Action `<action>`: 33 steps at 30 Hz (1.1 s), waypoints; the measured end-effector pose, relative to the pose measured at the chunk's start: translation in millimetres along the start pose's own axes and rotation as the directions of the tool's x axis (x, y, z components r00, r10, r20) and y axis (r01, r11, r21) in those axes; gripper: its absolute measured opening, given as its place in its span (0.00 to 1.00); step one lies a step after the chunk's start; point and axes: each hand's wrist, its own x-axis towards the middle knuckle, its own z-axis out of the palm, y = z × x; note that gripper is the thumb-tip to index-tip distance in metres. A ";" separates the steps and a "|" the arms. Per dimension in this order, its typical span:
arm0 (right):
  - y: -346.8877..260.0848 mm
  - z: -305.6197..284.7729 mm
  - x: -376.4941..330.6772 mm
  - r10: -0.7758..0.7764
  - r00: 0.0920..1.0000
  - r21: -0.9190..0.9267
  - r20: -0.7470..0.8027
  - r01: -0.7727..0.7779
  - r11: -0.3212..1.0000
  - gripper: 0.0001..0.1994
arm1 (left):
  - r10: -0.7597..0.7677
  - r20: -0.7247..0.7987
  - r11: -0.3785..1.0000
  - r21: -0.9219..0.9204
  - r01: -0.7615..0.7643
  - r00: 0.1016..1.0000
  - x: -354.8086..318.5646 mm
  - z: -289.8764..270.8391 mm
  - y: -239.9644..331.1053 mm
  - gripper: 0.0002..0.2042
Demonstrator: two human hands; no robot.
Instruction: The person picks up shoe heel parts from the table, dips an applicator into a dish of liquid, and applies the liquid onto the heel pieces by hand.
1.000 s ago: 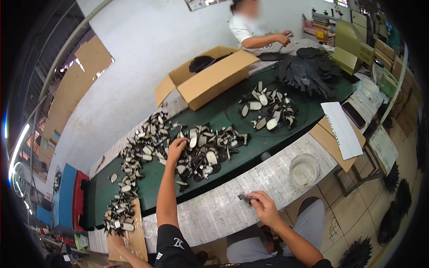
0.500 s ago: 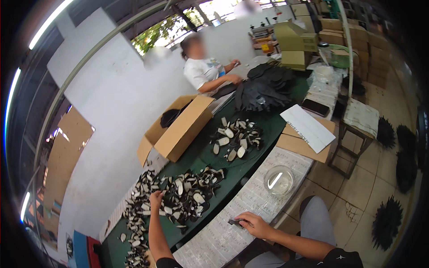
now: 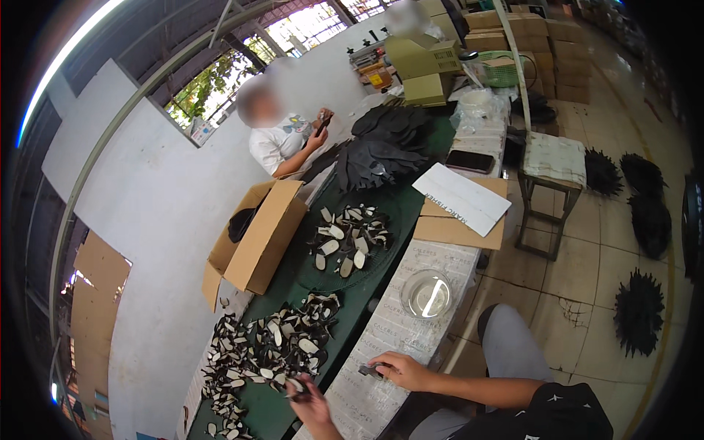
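Shoe-upper pieces (image 3: 268,348), black and pale, lie heaped on the green table top (image 3: 367,290) at about 7 o'clock in the view. Left hand (image 3: 312,403) sits at the near edge of that heap, fingers closed on one dark piece (image 3: 297,389). Right hand (image 3: 400,370) rests on the newspaper-covered strip (image 3: 411,330) along the table's near edge, at 6 o'clock, pinching a small dark piece (image 3: 369,371) against the paper; hands are near each other but apart. Second smaller pile of pieces (image 3: 348,238) lies at centre, well apart from the first. Open cardboard box (image 3: 257,242) stands at 9 o'clock of that pile, against the white wall (image 3: 169,198). Round clear glass bowl (image 3: 427,293) sits on the newspaper, just right of centre. Flat cardboard with a white sheet (image 3: 462,198) lies toward 1 o'clock. Stack of black material (image 3: 381,147) lies at 12 o'clock, beside a seated person in a white shirt (image 3: 279,143). Tiled floor (image 3: 587,293) at 3 o'clock carries spiky black bundles (image 3: 638,312) and a stool (image 3: 550,169).
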 end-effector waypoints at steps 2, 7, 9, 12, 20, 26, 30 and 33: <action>2.1 1.8 3.2 0.017 1.000 0.007 0.000 -0.017 1.000 0.12 | -0.130 -0.019 0.988 -0.089 0.128 0.991 -24.4 -30.9 -29.3 0.14; 15.8 3.7 0.6 0.204 0.978 0.344 0.043 -0.206 0.916 0.13 | -0.228 0.320 0.938 0.327 0.119 0.920 -113.3 22.3 -109.7 0.26; 12.5 -3.7 -2.1 0.268 0.956 0.408 0.116 -0.292 0.865 0.14 | -0.084 -0.115 0.874 0.469 0.129 0.990 -139.5 44.7 -130.7 0.25; -5.1 -18.3 -19.8 0.352 0.931 0.560 0.092 -0.341 0.755 0.15 | -0.229 -0.017 0.770 0.609 0.192 0.973 -156.7 28.6 -143.0 0.25; -78.0 -74.1 -84.9 0.369 0.907 0.258 -0.204 -0.313 0.914 0.14 | -0.143 -0.203 0.713 0.658 0.243 0.969 -150.7 18.8 -166.1 0.17; -123.5 -98.4 -96.3 -0.004 0.978 -0.250 -0.207 -0.049 0.967 0.12 | -0.167 -0.073 0.751 0.637 0.175 0.983 -130.4 6.3 -194.4 0.30; -133.3 -84.7 -103.4 -0.094 0.995 -0.468 -0.012 0.078 0.880 0.14 | -0.139 -0.051 0.805 0.575 0.143 0.989 -138.7 4.7 -204.5 0.22; -136.1 -76.7 -109.5 -0.202 0.974 -0.547 0.104 0.226 0.806 0.14 | -0.138 -0.032 0.766 0.631 0.127 0.990 -146.3 6.4 -204.2 0.19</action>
